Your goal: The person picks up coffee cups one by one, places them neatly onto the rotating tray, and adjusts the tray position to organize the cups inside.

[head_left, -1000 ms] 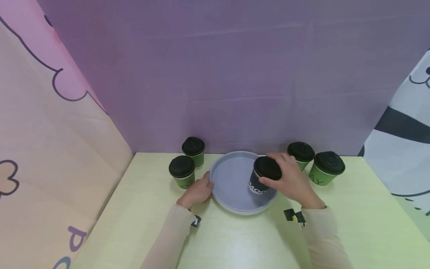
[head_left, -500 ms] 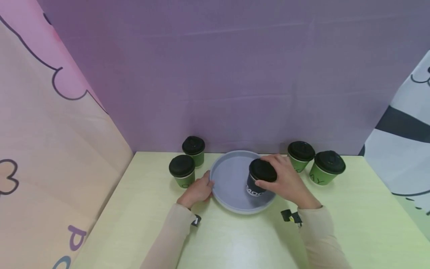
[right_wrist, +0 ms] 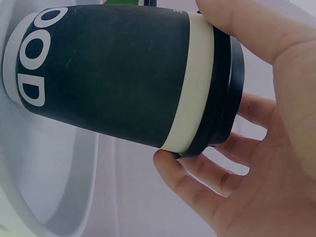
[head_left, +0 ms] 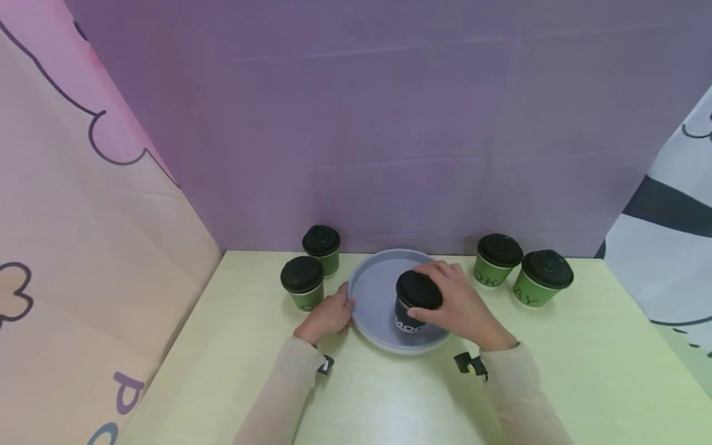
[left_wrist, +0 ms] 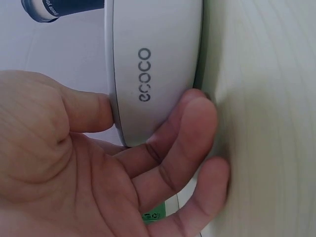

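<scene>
My right hand (head_left: pixel 461 303) grips a dark paper coffee cup (head_left: pixel 418 290) by its black lid and upper rim. White letters run round the cup's lower part, and it stands upright over the round grey-blue tray (head_left: pixel 371 287). In the right wrist view, the cup's base (right_wrist: pixel 17 64) overlaps the tray surface. My left hand (head_left: pixel 328 314) holds the tray at its left edge. The left wrist view has the thumb (left_wrist: pixel 91 112) on the rim and curled fingers (left_wrist: pixel 195 128) against the outer wall, below the lettering "ecoco".
Two green paper cups with black lids, a nearer one (head_left: pixel 303 284) and a farther one (head_left: pixel 322 247), stand left of the tray. Two more, a back cup (head_left: pixel 497 259) and a front cup (head_left: pixel 542 278), stand at the right. A purple cloth wall (head_left: pixel 400 136) rises behind the table.
My right hand has moved the dark cup left and slightly nearer, from the tray's right side towards its middle. My left hand stays at the tray's edge.
</scene>
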`<state>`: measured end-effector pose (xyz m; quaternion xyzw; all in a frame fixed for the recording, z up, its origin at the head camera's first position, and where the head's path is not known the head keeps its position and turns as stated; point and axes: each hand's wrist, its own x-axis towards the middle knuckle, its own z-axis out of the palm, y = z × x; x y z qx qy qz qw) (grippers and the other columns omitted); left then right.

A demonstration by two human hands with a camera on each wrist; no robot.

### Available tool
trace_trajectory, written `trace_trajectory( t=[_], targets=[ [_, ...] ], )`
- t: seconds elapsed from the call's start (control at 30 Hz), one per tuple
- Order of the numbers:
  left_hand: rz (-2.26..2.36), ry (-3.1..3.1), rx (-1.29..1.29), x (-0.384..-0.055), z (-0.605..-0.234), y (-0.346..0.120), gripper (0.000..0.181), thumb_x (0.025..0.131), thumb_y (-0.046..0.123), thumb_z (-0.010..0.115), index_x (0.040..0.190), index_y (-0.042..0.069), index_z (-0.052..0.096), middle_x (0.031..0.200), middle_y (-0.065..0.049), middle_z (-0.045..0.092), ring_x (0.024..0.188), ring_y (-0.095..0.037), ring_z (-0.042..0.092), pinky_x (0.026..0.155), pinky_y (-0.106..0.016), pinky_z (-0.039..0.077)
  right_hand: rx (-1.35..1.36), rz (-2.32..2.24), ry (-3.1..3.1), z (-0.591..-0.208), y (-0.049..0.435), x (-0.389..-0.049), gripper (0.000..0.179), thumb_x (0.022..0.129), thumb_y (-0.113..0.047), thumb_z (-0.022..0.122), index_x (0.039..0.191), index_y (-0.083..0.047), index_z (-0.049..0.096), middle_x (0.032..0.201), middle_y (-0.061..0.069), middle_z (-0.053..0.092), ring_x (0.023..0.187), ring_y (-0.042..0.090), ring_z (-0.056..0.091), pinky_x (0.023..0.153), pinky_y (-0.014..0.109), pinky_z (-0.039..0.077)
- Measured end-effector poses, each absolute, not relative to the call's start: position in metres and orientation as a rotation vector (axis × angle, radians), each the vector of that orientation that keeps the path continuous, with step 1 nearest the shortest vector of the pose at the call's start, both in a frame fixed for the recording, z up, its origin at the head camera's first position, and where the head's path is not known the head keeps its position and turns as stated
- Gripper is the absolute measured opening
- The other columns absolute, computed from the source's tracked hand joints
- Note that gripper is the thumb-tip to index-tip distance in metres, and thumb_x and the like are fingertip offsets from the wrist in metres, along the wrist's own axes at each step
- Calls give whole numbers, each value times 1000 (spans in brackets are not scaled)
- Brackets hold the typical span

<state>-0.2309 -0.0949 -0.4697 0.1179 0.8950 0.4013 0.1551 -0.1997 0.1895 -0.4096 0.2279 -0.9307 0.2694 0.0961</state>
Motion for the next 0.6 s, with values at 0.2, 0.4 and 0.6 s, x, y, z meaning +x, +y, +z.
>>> trace_trajectory(
  t=[0.2,0.4,0.6],
  targets=[
    [1152,2554,315,-230,-468,-95,55,111,21,38,161,3,24,76,-15,66,53,-18,54,68,-31,46,698,818,-2753,-411,180,-197,77,77,-45,89,142,-19,55,143,6,54,121,26,46,93,50,53],
    [1131,2563,305,-229,-468,-94,58,111,23,37,162,0,19,76,-15,67,53,-17,53,72,-32,47,746,796,-2691,-414,169,-196,78,76,-45,90,141,-18,57,141,7,56,128,31,46,98,54,51],
    [1131,2566,315,-230,-469,-94,58,112,24,37,162,0,19,75,-15,67,52,-17,53,71,-32,47,768,766,-2645,-418,162,-197,78,75,-44,90,141,-14,59,142,9,56,123,31,49,99,55,48]
  ],
)
